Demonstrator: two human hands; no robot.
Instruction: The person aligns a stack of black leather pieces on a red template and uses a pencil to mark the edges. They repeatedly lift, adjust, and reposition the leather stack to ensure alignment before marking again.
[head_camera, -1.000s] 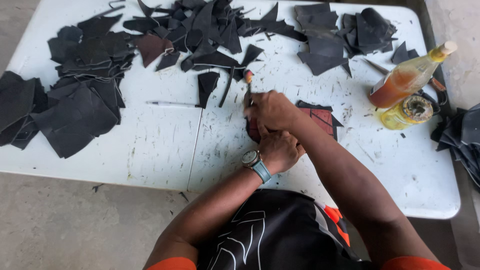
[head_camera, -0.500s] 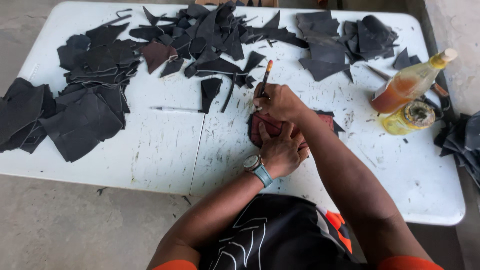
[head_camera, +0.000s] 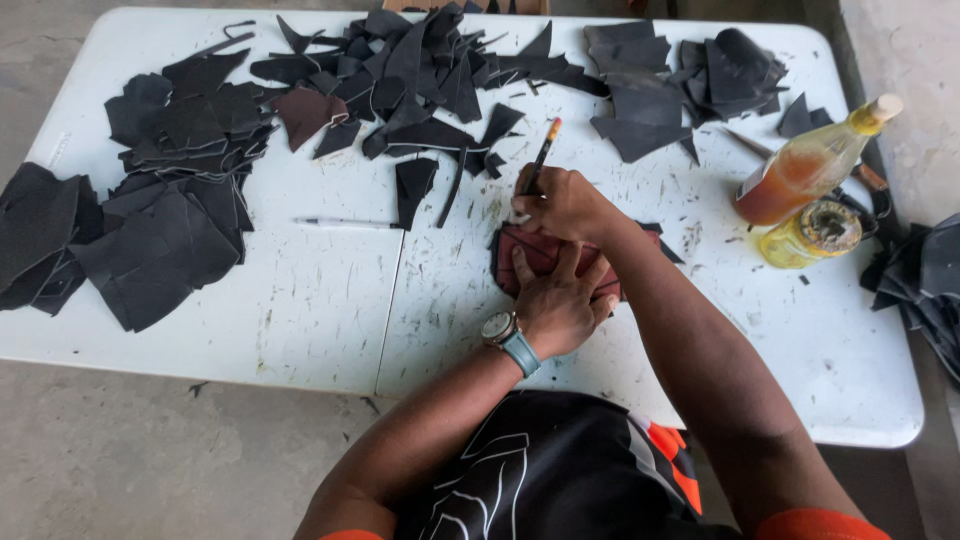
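Note:
A dark red leather piece lies flat on the white folding table near its middle. My left hand, with a watch on the wrist, presses down on the piece with fingers spread. My right hand grips a thin pen-like tool with an orange tip, its lower end at the top left edge of the red piece. Black leather sits under the red piece at its right side.
Heaps of black leather scraps cover the table's left and far side. A loose thin pen lies left of the hands. A bottle of amber liquid and a yellow jar stand at the right, more black pieces beyond.
My right hand has kept working the tool along the top edge of the red piece, shifting slightly. My left hand stays pressed on it. The view has moved a little.

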